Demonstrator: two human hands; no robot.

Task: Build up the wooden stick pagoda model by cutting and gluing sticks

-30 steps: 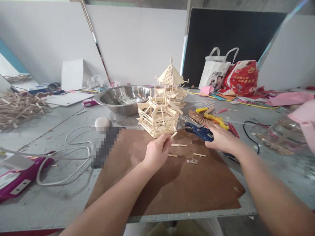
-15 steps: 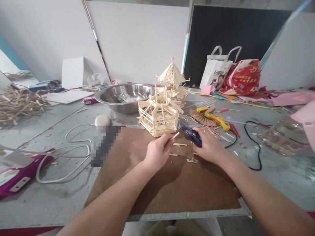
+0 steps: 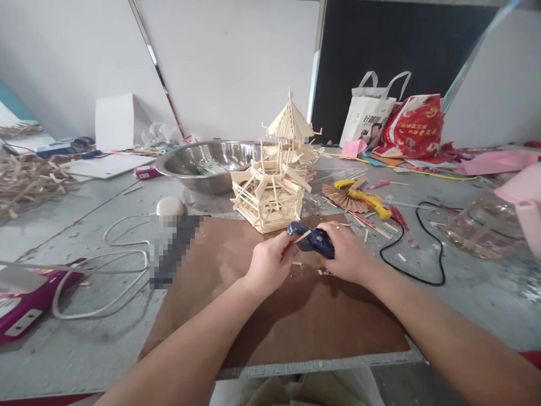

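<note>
My left hand [image 3: 269, 264] pinches a short flat wooden stick [image 3: 303, 235], which points up and right from the fingertips. My right hand [image 3: 349, 256] is wrapped around a dark blue hand tool [image 3: 322, 243] whose exact kind I cannot make out. The tool's rounded head lies at the stick, close to my left fingers. Whether the two touch is unclear. Just beyond both hands stands an open six-sided frame [image 3: 270, 206] built of pale sticks. Behind it rises a stick pavilion [image 3: 291, 121] with a pointed roof. Beneath my hands lies a brown mat [image 3: 203, 316].
A steel basin [image 3: 203, 183] stands behind the mat. To the right lie a yellow glue gun [image 3: 367, 202] with a black cord, a folded paper fan [image 3: 338, 197] and a clear jar [image 3: 482, 231]. At left are a purple power strip [image 3: 54, 299], a white cable and a pile of sticks [image 3: 31, 183].
My right hand has moved the blue tool left, from beside the stick up to it. My left hand keeps its pinch on the stick. The whole view has shifted slightly.
</note>
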